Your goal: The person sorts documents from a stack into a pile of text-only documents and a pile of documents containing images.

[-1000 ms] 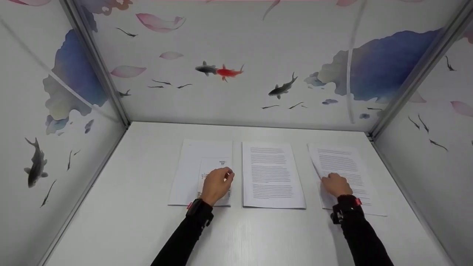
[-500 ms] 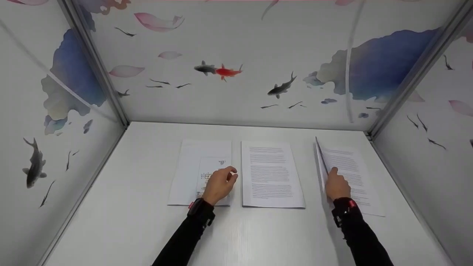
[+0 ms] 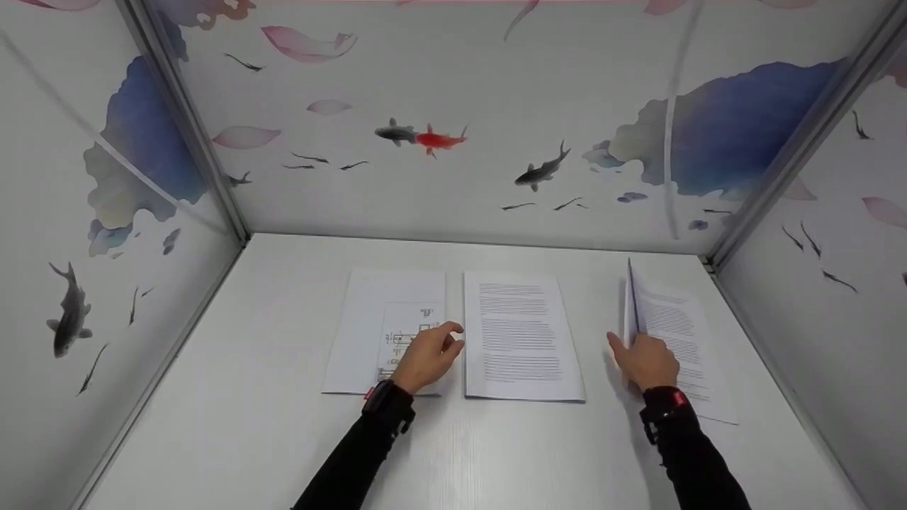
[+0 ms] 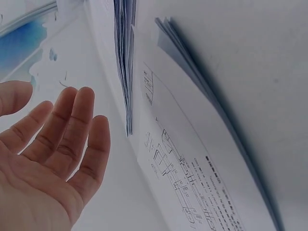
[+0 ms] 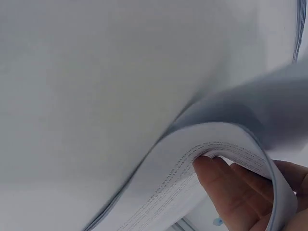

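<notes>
My right hand [image 3: 650, 363] grips the left side of the right-hand stack of printed sheets [image 3: 684, 333], bending it up into a standing fold. In the right wrist view the sheets [image 5: 185, 159] curl over, with fingers [image 5: 224, 187] against the printed face and the paper's edge running between them and the thumb side. My left hand [image 3: 427, 356] hovers, fingers loosely bent and holding nothing, over the right part of the left-hand stack [image 3: 386, 292], which carries a line drawing. In the left wrist view that stack's drawing [image 4: 180, 180] lies beside the spread left hand [image 4: 62, 154].
A middle stack of text pages [image 3: 523, 333] lies flat between the hands. The white table [image 3: 283, 319] is enclosed by side walls and a back wall [image 3: 453, 198] printed with fish, petals and blue leaves.
The left side of the right-hand stack has risen and folded rightward in my right hand, whose thumb now sticks out left. My left hand has drifted slightly right.
</notes>
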The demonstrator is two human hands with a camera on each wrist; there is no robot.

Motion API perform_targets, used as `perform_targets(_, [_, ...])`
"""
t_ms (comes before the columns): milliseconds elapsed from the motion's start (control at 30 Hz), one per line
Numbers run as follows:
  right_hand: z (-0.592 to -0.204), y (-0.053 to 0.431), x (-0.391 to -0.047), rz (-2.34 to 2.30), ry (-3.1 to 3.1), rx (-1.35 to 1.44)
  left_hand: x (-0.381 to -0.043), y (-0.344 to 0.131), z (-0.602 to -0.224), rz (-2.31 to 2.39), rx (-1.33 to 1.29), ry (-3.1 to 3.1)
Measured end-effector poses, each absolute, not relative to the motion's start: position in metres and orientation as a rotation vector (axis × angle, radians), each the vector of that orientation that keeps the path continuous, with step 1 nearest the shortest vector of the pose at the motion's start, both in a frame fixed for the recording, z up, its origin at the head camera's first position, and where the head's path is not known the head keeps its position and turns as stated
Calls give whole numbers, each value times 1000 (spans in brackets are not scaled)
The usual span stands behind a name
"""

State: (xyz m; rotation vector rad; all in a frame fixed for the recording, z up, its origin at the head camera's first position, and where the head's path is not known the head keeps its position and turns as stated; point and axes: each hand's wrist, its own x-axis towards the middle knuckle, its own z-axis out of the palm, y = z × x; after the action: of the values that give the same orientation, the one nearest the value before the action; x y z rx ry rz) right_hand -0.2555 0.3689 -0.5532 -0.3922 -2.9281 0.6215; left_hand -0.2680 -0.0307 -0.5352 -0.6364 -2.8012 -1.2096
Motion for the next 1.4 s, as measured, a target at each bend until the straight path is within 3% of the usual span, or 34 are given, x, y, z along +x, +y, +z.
perform_targets(700, [-567, 304, -256, 416, -2658, 31, -266, -16, -537, -1307, -782, -2797])
perform_targets(1067, [-537, 224, -249, 344, -2509, 285, -265, -4, -528, -1617, -812, -2709])
perform_targets(1400, [-530, 175, -238, 236, -2410, 420, -269, 12, -521, -2130, -531, -2511])
